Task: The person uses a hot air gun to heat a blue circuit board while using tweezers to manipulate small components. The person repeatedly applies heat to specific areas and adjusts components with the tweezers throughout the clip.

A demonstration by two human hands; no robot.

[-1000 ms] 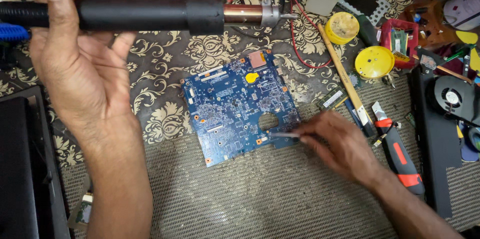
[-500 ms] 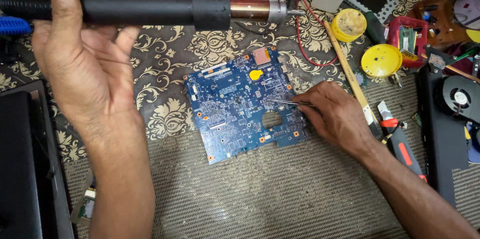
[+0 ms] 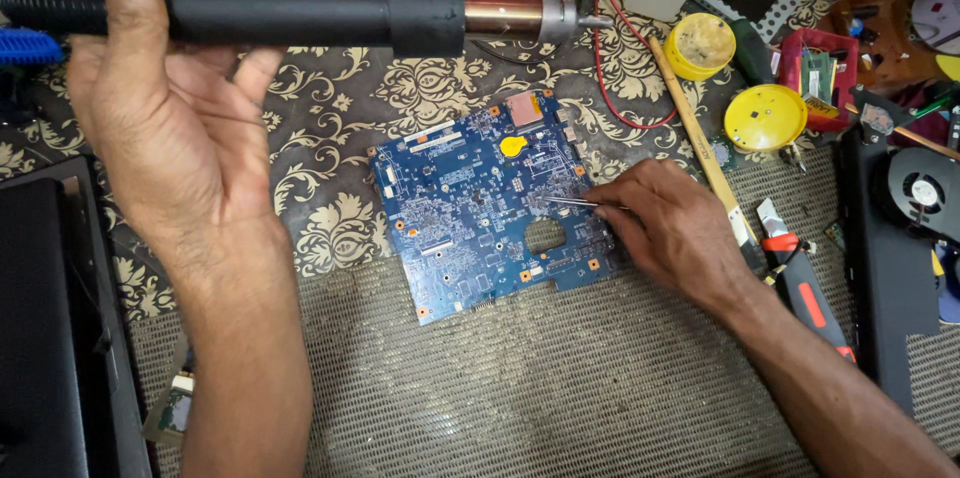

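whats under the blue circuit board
The blue circuit board lies partly on a patterned cloth and partly on a woven mesh mat. Whatever sits directly beneath the board is covered, so it cannot be seen.

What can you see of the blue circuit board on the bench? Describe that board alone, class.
The blue circuit board lies flat and slightly turned on the patterned cloth, its lower edge over the woven mat. It carries many small components, white connectors, a yellow round cell, a copper-coloured square and a round hole. Thin tweezers in the right hand touch its right part.
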